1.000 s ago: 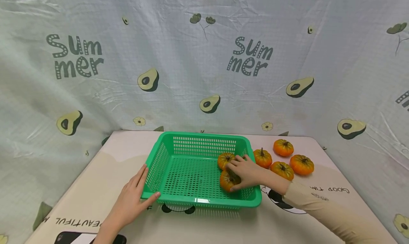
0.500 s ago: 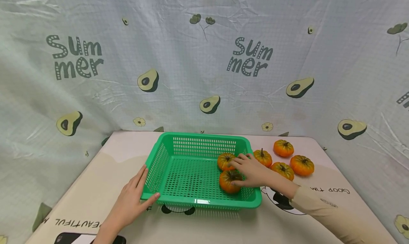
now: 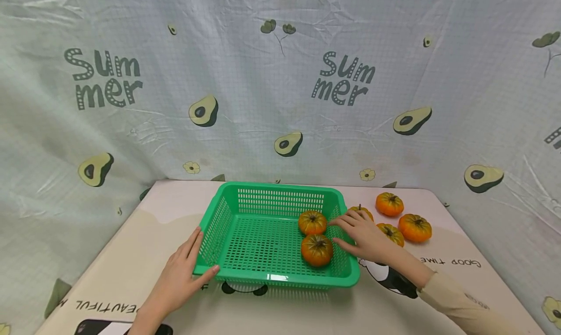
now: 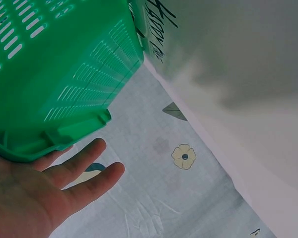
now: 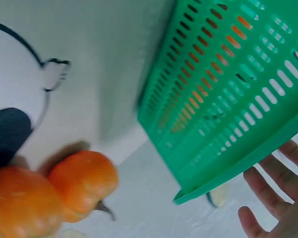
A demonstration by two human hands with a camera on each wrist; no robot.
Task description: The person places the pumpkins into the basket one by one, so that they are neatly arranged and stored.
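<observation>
The right hand (image 3: 364, 233) has drawn back from 2 pumpkins (image 3: 316, 251) in the green basket (image 3: 245, 275) — fingers spread, gripping nothing — while the left hand (image 3: 177, 272) touches the basket's rim with straight fingers.

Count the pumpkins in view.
6: two pumpkins inside the basket, towards its right end; four pumpkins on the table to its right, two partly behind the right hand, which might hide more.

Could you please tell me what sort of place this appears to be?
Probably an indoor, curtained-off tabletop workspace, though the wider room is hidden: a pale grey avocado-printed cloth hangs behind and beside a pale, printed table bearing a green, rectangular, perforated plastic basket.
</observation>
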